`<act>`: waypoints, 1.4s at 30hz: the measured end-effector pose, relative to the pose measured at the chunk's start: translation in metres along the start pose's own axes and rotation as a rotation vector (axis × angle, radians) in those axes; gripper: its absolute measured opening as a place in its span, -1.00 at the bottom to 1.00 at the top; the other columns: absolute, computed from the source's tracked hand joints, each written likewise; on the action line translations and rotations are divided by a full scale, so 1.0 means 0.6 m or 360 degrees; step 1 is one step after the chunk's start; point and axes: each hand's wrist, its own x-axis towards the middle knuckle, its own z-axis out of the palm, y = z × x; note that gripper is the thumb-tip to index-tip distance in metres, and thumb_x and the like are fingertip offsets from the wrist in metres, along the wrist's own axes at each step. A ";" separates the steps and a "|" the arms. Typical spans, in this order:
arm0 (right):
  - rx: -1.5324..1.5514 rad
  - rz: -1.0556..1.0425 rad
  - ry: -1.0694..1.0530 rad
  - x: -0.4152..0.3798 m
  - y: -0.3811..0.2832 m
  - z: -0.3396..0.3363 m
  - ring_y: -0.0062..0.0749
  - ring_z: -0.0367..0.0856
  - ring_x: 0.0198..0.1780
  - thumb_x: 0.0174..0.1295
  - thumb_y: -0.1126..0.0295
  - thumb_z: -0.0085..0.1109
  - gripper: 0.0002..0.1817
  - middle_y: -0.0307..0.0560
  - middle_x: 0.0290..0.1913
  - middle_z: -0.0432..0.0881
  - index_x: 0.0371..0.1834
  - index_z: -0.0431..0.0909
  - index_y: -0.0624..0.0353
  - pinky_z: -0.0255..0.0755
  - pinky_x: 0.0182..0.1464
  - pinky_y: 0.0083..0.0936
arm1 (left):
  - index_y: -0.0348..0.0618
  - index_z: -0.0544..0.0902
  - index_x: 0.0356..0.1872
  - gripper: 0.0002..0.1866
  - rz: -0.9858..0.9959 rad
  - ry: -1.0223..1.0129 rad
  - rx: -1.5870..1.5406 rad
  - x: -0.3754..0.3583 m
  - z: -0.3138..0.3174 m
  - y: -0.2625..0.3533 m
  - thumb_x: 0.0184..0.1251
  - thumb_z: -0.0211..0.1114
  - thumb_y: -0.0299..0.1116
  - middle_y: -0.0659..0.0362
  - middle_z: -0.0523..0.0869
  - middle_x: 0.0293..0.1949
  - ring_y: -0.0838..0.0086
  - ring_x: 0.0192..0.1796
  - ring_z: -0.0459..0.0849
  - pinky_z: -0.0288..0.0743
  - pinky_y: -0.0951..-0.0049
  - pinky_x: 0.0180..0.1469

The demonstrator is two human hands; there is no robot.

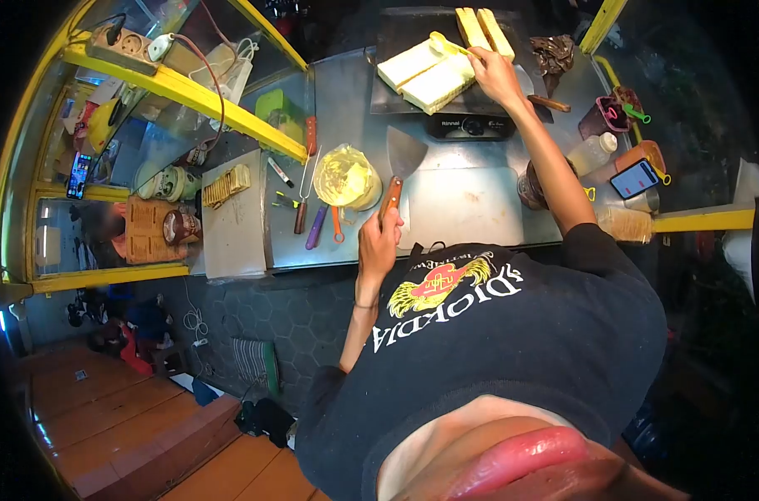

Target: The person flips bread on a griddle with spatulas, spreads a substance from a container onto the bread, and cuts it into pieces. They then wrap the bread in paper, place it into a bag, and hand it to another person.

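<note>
My right hand [495, 77] is closed around a yellow spoon-like spreader [446, 45], its head against the top of the pale bread slabs [434, 83]. The slabs lie side by side on a dark griddle [388, 102]. Two narrower bread pieces [484, 32] stand behind them, close to my right fingers. Lower down, my left hand [379, 244] grips the wooden handle of a wide metal scraper [406, 153], its blade pointing away from me. Beside the scraper is an open tub [346, 179] smeared with yellow spread.
A black stove [469, 125] sits under the griddle. Left of the tub lie a purple-handled tool [316, 227] and sliced bread [226, 185] on a board. A bottle [595, 152] and a phone [636, 178] are at right. A yellow frame bar [187, 100] crosses the left side.
</note>
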 end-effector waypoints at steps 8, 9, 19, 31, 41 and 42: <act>-0.0269 -0.0534 -0.0636 -0.039 -0.067 0.064 0.12 0.70 -0.18 0.30 0.38 -0.06 -0.66 0.29 -0.25 0.68 0.01 0.64 0.24 0.55 -0.10 -0.13 | -0.29 0.60 -0.47 -0.52 0.0232 0.0289 0.0291 0.171 -0.016 0.062 0.46 0.06 -0.04 0.03 0.57 -0.66 0.23 -0.57 0.59 0.39 0.23 -0.43; -0.0023 -0.0524 -0.0459 -0.023 -0.045 0.064 0.08 0.71 -0.15 0.31 0.36 -0.03 -0.66 0.26 -0.20 0.69 0.04 0.64 0.23 0.55 -0.07 -0.19 | -0.30 0.62 -0.46 -0.51 0.0233 0.0315 0.0356 0.180 -0.015 0.068 0.44 0.07 -0.02 -0.02 0.60 -0.63 0.12 -0.52 0.63 0.43 0.17 -0.37; 0.0498 0.0041 -0.0626 0.011 -0.031 0.042 -0.24 0.69 -0.05 0.37 0.27 0.08 -0.65 0.16 -0.10 0.73 0.04 0.63 0.30 0.48 0.04 -0.39 | -0.29 0.65 -0.45 -0.52 0.0214 0.0316 0.0418 0.175 -0.031 0.073 0.42 0.08 -0.02 -0.07 0.67 -0.54 0.02 -0.38 0.69 0.46 0.13 -0.28; 0.0276 -0.0201 -0.0354 0.059 0.025 0.054 -0.26 0.66 -0.23 0.38 0.31 0.03 -0.66 0.10 -0.25 0.73 0.02 0.60 0.36 0.50 -0.07 -0.36 | -0.28 0.65 -0.47 -0.51 0.0364 0.0514 0.0546 0.187 -0.015 0.052 0.41 0.11 0.00 -0.06 0.67 -0.57 0.14 -0.44 0.70 0.48 0.20 -0.34; 0.0444 -0.0056 -0.0334 0.033 0.032 0.063 -0.37 0.57 -0.49 0.38 0.33 0.05 -0.69 0.03 -0.38 0.71 0.01 0.62 0.33 0.45 -0.39 -0.41 | -0.33 0.62 -0.49 -0.48 0.0299 0.0474 0.0605 0.165 -0.020 0.078 0.40 0.08 0.00 -0.14 0.66 -0.53 -0.04 -0.38 0.67 0.49 0.08 -0.24; 0.0246 -0.0332 -0.0219 0.030 0.054 0.083 -0.26 0.62 -0.38 0.38 0.37 0.04 -0.71 0.13 -0.30 0.73 -0.01 0.62 0.34 0.50 -0.24 -0.32 | -0.33 0.62 -0.49 -0.48 0.0300 0.0471 0.0606 0.163 -0.018 0.078 0.40 0.08 0.00 -0.14 0.66 -0.53 -0.04 -0.38 0.67 0.49 0.08 -0.24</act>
